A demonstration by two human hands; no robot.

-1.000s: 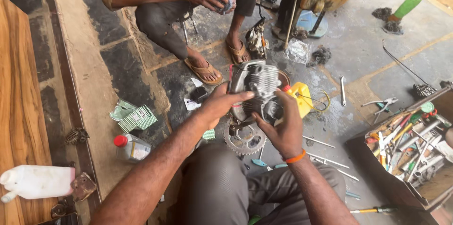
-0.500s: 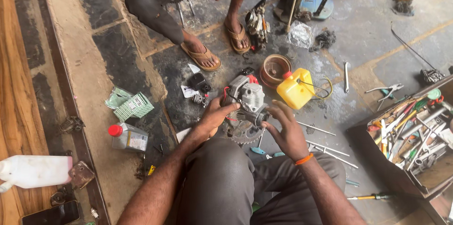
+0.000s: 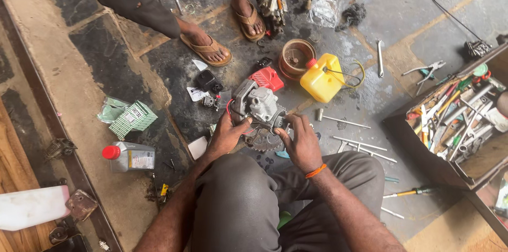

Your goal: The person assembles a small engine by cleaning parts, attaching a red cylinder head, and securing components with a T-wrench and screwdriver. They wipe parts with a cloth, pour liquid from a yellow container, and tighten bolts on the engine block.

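The small grey engine [image 3: 259, 108] sits low over the stained floor [image 3: 370, 88], before the person's knees. The left hand [image 3: 226, 136] and right hand [image 3: 302, 143] clasp its sides, steadying it; yellow fuel can [image 3: 321, 78] nearby.

A small repair workshop on a stained concrete floor [image 3: 434, 19]: an open toolbox [image 3: 455, 125], scattered spanners, engine parts and an oil bottle [image 3: 128, 157].

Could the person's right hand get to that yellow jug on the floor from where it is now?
Probably yes. The right hand grips the small engine, so it must let go first. The yellow jug stands just beyond, with only bare floor and a loose rod between.
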